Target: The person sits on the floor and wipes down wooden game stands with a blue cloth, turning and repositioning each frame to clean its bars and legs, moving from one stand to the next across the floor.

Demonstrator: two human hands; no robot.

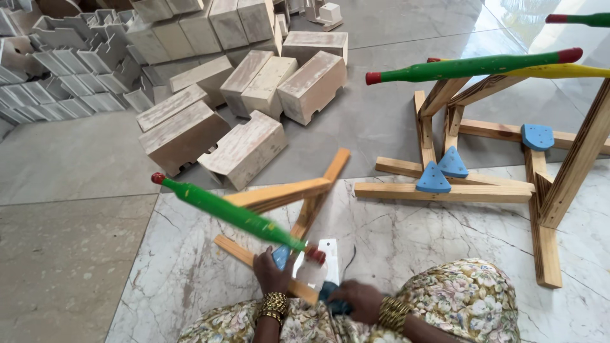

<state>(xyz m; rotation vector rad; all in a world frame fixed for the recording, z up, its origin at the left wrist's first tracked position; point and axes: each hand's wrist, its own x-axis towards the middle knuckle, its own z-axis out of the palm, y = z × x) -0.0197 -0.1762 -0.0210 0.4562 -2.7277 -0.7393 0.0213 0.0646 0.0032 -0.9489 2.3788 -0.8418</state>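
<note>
While the left hand (272,270) clamps the wooden frame (279,209) by its green bar (229,213), the right hand (356,300) closes on a blue bracket (333,305); fitting it probably needs careful alignment.

The left hand (272,272) grips a small wooden frame (289,203) with a green rod (229,213) on the floor (76,254). Just right of the frame, the right hand (357,300) holds something blue. Wooden blocks (244,101) lie beyond the frame; a finished frame (508,165) stands well to its right.
</note>
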